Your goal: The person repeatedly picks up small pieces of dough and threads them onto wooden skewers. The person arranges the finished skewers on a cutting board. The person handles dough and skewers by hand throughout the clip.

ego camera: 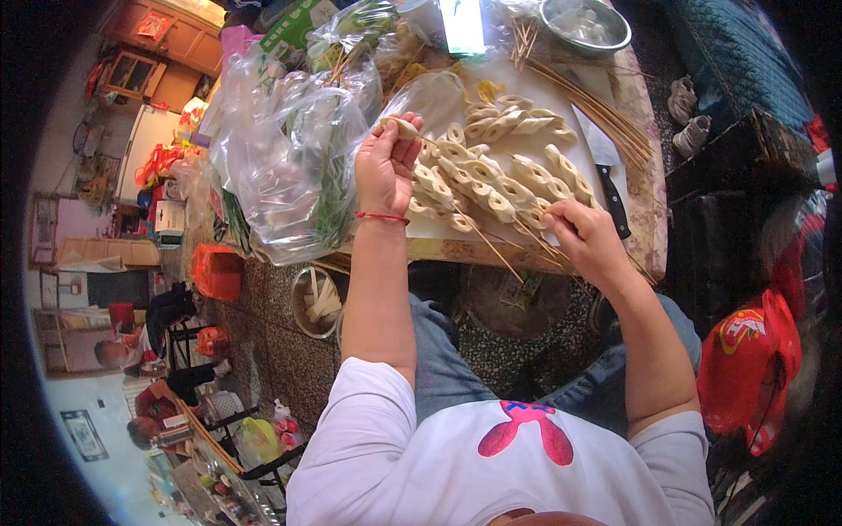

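My left hand (393, 161), a red cord at its wrist, pinches a pale, hollow food piece (400, 129) between thumb and fingers. From this piece a thin bamboo skewer (429, 140) slants down over the loaded skewers towards my right hand (585, 237). The right thumb and forefinger are pinched together, apparently on the skewer's lower end; the exact grip is partly hidden. Below and between both hands, several skewers of pale ring-shaped pieces (510, 191) lie side by side on a white board (431, 231). Farther back is a pile of similar pieces (516, 121).
A kitchen knife (613, 197) with a black handle lies right of the skewers. Bare bamboo skewers (592, 112) lie beside it. Clear plastic bags (283, 151) with greens crowd the left. A metal bowl (585, 26) and a lit screen (462, 26) stand behind. Two people sit far left.
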